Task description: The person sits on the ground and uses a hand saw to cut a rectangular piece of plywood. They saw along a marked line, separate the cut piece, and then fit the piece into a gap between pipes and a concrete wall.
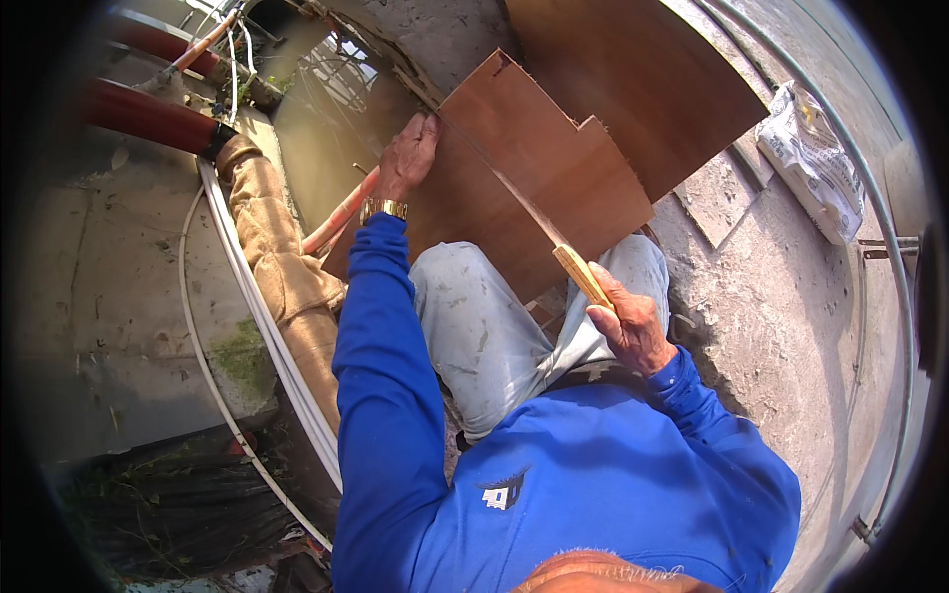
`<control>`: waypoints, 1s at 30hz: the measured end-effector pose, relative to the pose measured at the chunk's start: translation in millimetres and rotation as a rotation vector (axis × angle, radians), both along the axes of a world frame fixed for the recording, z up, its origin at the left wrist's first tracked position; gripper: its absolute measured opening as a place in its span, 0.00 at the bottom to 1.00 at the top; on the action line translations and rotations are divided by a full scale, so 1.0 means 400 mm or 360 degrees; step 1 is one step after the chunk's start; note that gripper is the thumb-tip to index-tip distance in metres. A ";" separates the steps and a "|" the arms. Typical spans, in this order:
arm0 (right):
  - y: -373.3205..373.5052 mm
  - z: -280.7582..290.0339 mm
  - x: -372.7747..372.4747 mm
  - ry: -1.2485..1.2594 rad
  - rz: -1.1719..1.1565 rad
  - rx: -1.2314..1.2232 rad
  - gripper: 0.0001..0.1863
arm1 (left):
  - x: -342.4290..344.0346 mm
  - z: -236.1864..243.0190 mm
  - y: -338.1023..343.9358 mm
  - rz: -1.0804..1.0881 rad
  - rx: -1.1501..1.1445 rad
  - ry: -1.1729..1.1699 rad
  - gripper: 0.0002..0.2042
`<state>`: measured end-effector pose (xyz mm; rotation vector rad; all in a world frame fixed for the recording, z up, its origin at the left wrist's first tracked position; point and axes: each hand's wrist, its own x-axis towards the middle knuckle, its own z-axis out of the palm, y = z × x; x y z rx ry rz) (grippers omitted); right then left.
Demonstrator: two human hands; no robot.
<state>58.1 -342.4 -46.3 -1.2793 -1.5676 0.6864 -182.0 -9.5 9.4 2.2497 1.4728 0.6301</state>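
Observation:
My right hand (633, 321) is closed round the pale wooden handle of a handsaw (583, 277), just above my right thigh. Its thin blade runs up and left across a brown plywood board (534, 148), which has a stepped notch in its upper right edge. The part of the board on the left of the blade lies in shade. At the board's far left edge, close to the blade's tip, my left hand (407, 158) is curled over the plywood. Its thumb side and some fingers are hidden, and I cannot tell whether it touches the blade.
A larger brown sheet (633, 79) lies behind the board. Murky water (331, 128) is at the upper left, beside a burlap-wrapped pipe (272, 237) and white conduits (262, 306). A white sack (813, 163) rests on rough concrete at the right, near a curved metal rail (883, 198).

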 end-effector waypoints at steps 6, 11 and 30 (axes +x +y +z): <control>-0.090 0.005 -0.010 -0.0142 -0.0079 -0.0074 0.34 | 0.004 -0.031 0.024 -0.0014 0.0135 0.0097 0.25; -0.041 0.008 -0.029 -0.0188 -0.0128 0.0235 0.32 | 0.007 -0.015 -0.017 0.0148 0.0141 0.0292 0.19; 0.022 0.052 -0.038 -0.0005 -0.0094 -0.0261 0.31 | 0.007 -0.009 -0.019 -0.0064 0.0094 0.0216 0.29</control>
